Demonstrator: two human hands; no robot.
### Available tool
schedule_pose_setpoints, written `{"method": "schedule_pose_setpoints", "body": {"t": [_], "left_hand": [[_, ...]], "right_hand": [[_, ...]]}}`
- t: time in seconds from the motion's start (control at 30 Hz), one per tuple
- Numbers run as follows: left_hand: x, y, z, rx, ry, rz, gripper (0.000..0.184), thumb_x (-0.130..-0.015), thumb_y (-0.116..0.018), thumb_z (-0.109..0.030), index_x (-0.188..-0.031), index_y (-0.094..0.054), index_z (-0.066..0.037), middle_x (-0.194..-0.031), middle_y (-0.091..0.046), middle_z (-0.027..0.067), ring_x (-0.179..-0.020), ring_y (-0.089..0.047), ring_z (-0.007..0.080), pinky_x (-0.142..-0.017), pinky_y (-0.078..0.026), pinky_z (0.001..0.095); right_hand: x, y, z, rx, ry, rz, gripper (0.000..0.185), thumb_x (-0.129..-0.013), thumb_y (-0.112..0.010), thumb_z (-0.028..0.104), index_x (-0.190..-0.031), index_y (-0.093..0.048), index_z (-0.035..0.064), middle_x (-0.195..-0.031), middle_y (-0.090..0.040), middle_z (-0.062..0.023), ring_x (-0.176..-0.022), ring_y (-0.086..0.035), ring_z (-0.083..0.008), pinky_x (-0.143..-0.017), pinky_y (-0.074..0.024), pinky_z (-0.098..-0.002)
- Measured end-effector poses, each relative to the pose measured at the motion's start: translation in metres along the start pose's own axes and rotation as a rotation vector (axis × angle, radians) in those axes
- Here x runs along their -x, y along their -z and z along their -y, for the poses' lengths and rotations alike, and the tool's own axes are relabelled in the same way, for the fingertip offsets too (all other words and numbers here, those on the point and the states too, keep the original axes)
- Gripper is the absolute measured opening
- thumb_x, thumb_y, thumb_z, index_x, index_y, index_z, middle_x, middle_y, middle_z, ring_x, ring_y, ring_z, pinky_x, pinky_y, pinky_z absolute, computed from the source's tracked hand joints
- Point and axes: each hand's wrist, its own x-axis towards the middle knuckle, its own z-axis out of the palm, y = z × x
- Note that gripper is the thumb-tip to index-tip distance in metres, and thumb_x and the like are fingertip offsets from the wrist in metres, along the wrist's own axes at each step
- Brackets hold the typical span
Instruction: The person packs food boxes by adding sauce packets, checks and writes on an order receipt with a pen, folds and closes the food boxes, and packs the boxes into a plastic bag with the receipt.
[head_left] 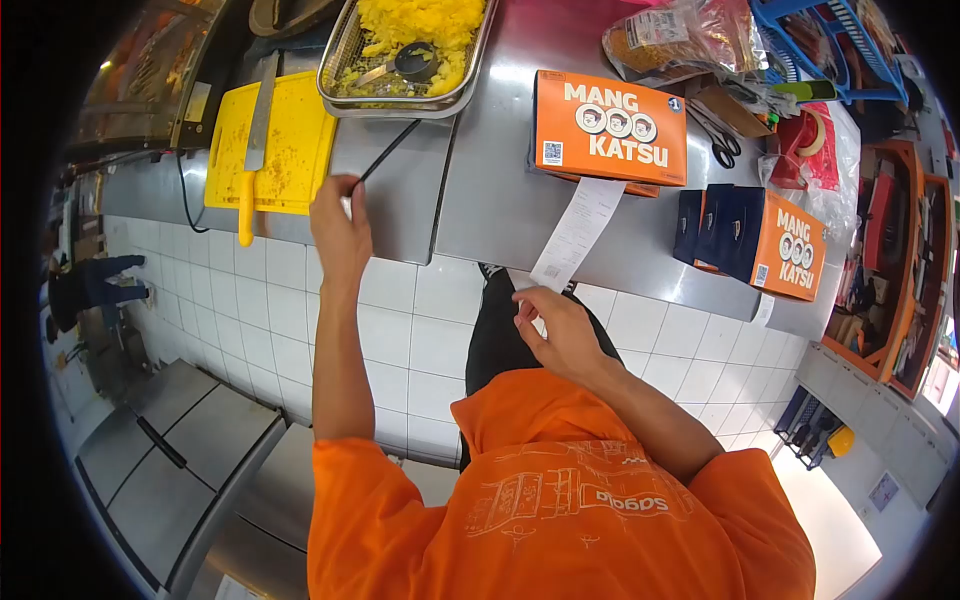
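The long paper slip (578,235) slants down from the near edge of the larger orange box (610,130), its lower part hanging past the edge of the steel counter (485,200); the fingers of the right hand (560,330) are loosely curled at its lower end, and from where I stand I cannot tell whether they pinch the paper or only brush it; how the upper end is fixed is hidden too, so I'd judge a light touch best, guiding the strip flat and in line with its slant, since a sideways tug could tear or crease it; the left hand (342,225), well apart, has its fingers drawn in narrow around one end of a thin dark rod (390,150), which I'd keep angled away from the paper; just right of the larger box lie the scissors (719,142), with a smaller orange box (790,245) nearer the counter's edge; off to the left, a knife (262,120) rests on the yellow cutting board (300,130), beside a metal tray (395,103) of crumbly yellow food (430,15).
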Motion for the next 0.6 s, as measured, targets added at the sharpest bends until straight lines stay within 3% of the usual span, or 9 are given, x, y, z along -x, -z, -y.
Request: {"method": "schedule_pose_setpoints", "body": {"t": [0.1,0.23,0.3,0.37,0.4,0.43,0.5,0.6], "left_hand": [[0.032,0.050,-0.068,0.109,0.057,0.244,0.011,-0.091,-0.070,-0.001,-0.101,-0.068,-0.003,-0.093,-0.073,0.0096,-0.086,-0.068,0.0264,-0.078,-0.049,0.0361],[0.075,0.057,-0.158,0.417,-0.061,0.486,0.016,-0.081,-0.077,0.003,-0.093,-0.071,-0.004,-0.089,-0.074,0.0078,-0.080,-0.068,0.0234,-0.073,-0.051,0.0339],[0.077,0.050,-0.176,0.535,-0.156,0.547,0.010,-0.088,-0.072,-0.003,-0.097,-0.071,-0.003,-0.089,-0.074,0.0088,-0.080,-0.068,0.0225,-0.071,-0.051,0.0340],[0.071,0.037,-0.178,0.642,-0.158,0.541,0.009,-0.093,-0.068,-0.007,-0.100,-0.070,-0.002,-0.090,-0.074,0.0090,-0.080,-0.068,0.0209,-0.072,-0.051,0.0335],[0.088,0.020,-0.153,0.698,0.032,0.562,0.016,-0.100,-0.063,-0.014,-0.106,-0.069,-0.001,-0.093,-0.074,0.0092,-0.084,-0.068,0.0165,-0.077,-0.051,0.0312],[0.087,0.005,-0.143,0.675,0.115,0.574,0.016,-0.100,-0.063,-0.014,-0.106,-0.069,0.000,-0.093,-0.073,0.0096,-0.084,-0.067,0.0155,-0.077,-0.051,0.0307],[0.068,-0.028,-0.128,0.627,0.272,0.596,0.015,-0.100,-0.064,-0.013,-0.105,-0.069,0.001,-0.095,-0.073,0.0104,-0.084,-0.066,0.0133,-0.077,-0.051,0.0297],[0.060,-0.080,-0.155,0.870,0.268,0.375,0.014,-0.097,-0.069,-0.011,-0.103,-0.067,0.002,-0.090,-0.072,0.0100,-0.079,-0.066,0.0121,-0.072,-0.052,0.0281]], "right_hand": [[-0.005,0.018,0.029,0.133,0.230,-0.139,0.031,-0.090,-0.073,0.010,-0.119,-0.064,0.0049,-0.093,-0.066,-0.0136,-0.076,-0.067,-0.0264,-0.067,-0.0538,-0.0355],[-0.007,0.024,0.033,0.118,0.213,-0.113,0.026,-0.086,-0.078,0.009,-0.108,-0.063,0.0057,-0.082,-0.065,-0.0123,-0.061,-0.063,-0.0265,-0.056,-0.0506,-0.0360],[0.000,0.022,0.010,-0.008,0.218,-0.268,0.023,-0.086,-0.078,0.008,-0.102,-0.061,0.0057,-0.075,-0.063,-0.0117,-0.055,-0.061,-0.0276,-0.051,-0.0486,-0.0357],[0.007,0.034,-0.009,0.011,0.174,-0.471,0.017,-0.091,-0.074,0.007,-0.098,-0.059,0.0052,-0.069,-0.061,-0.0092,-0.054,-0.059,-0.0199,-0.052,-0.0473,-0.0312],[0.014,0.039,-0.024,-0.061,0.140,-0.555,0.016,-0.093,-0.073,0.006,-0.099,-0.058,0.0043,-0.070,-0.061,-0.0085,-0.055,-0.058,-0.0169,-0.052,-0.0465,-0.0300],[0.012,0.056,-0.017,-0.122,0.101,-0.560,0.014,-0.097,-0.069,0.007,-0.101,-0.057,0.0018,-0.076,-0.063,-0.0083,-0.066,-0.060,-0.0136,-0.061,-0.0484,-0.0281],[-0.006,0.051,-0.043,-0.117,0.091,-0.754,0.014,-0.103,-0.062,0.011,-0.105,-0.055,-0.0013,-0.088,-0.066,-0.0113,-0.077,-0.064,-0.0158,-0.072,-0.0510,-0.0287],[-0.027,0.037,-0.039,-0.337,0.112,-0.870,0.017,-0.108,-0.055,0.015,-0.109,-0.055,-0.0019,-0.099,-0.066,-0.0134,-0.087,-0.064,-0.0169,-0.081,-0.0515,-0.0296]]}}
